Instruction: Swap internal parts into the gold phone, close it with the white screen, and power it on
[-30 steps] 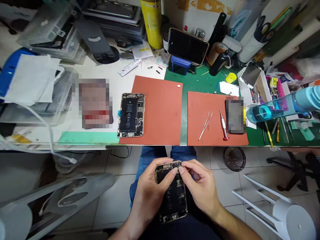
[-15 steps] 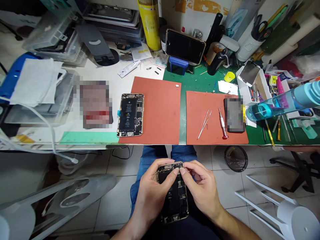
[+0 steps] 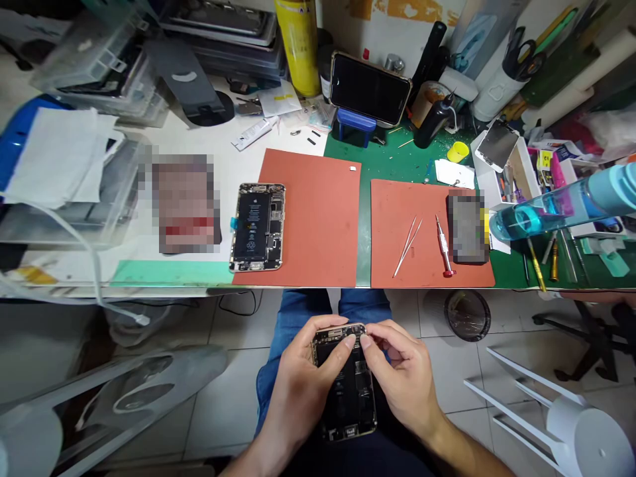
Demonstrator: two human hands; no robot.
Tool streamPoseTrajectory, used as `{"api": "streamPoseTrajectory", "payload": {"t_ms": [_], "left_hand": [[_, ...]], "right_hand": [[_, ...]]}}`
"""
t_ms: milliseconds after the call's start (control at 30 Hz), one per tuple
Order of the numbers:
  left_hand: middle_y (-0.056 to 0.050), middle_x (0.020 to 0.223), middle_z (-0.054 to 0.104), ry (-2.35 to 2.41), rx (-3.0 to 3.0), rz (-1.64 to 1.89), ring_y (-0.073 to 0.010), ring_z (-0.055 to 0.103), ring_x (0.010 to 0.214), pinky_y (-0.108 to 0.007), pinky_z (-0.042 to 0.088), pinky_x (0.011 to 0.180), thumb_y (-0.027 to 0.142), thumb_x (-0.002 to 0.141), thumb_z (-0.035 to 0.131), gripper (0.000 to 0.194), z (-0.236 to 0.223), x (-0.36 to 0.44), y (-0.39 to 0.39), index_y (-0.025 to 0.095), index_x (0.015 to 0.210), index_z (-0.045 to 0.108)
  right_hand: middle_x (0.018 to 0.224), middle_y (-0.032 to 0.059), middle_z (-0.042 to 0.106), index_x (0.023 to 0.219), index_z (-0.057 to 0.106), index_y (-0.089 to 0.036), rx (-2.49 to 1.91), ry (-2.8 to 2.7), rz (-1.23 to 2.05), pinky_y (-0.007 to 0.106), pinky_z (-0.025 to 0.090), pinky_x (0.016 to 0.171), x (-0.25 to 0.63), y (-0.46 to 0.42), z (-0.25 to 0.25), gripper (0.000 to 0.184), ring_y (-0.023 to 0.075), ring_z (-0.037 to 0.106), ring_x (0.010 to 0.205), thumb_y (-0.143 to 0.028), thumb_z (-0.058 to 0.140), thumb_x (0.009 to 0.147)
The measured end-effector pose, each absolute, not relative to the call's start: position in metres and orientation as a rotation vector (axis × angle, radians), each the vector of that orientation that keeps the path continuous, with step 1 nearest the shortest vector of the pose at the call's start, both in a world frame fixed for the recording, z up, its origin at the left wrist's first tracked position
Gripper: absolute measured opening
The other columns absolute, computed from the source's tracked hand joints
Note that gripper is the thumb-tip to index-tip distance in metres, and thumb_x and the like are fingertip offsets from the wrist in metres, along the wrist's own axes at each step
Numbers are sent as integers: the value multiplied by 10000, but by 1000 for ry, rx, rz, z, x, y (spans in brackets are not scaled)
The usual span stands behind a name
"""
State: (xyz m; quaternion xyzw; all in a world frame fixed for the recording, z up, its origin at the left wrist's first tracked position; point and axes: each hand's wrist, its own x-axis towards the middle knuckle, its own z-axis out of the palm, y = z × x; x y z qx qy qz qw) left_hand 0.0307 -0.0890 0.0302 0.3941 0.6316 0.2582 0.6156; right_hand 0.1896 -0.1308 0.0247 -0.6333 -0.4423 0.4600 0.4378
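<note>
An opened smartphone (image 3: 342, 397), its battery and inner parts bare, is held upright over my lap. My left hand (image 3: 311, 371) wraps its left side and top edge, the thumb pressed on the upper inside. At the top right corner, my right hand (image 3: 397, 368) pinches the frame between thumb and fingers; whether a small part is in that pinch is hidden. A second opened phone (image 3: 257, 228) lies on the left edge of a red-brown mat (image 3: 322, 218). Tweezers (image 3: 408, 246) and a screwdriver (image 3: 443, 248) rest on another red-brown mat (image 3: 387, 205).
A blurred-out dark device (image 3: 467, 228) lies right of the screwdriver. Behind stand a phone on a blue stand (image 3: 355, 126), a yellow can (image 3: 298, 46) and a dark bottle (image 3: 432, 122). A blue water bottle (image 3: 556, 202) lies at right. White chairs (image 3: 581, 430) flank me below the desk.
The camera view has shifted slightly. My left thumb has moved a little on the phone's upper inside; both hands keep their hold.
</note>
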Motion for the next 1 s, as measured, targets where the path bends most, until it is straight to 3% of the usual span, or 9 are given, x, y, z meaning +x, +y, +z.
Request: {"api": "streamPoseTrajectory", "payload": {"t_ms": [500,1000], "left_hand": [[-64,1040,780,1439,901,567,-265,735,1000,-386,558,928,577,815,804,472,20,30,-93,217,1099,694],[-77,1070,785,1369,825,513,-266,737,1013,-318,551,776,615,864,800,496,12,26,-94,217,1124,658]], "right_hand": [[848,22,681,1072,816,-229,-1593,-1157,1104,266,534,696,190,-134,23,184,147,630,748,-233,634,1039],[815,14,693,986,806,-223,-1649,-1179,1033,253,540,669,188,-135,13,177,142,634,709,-199,632,1014]]}}
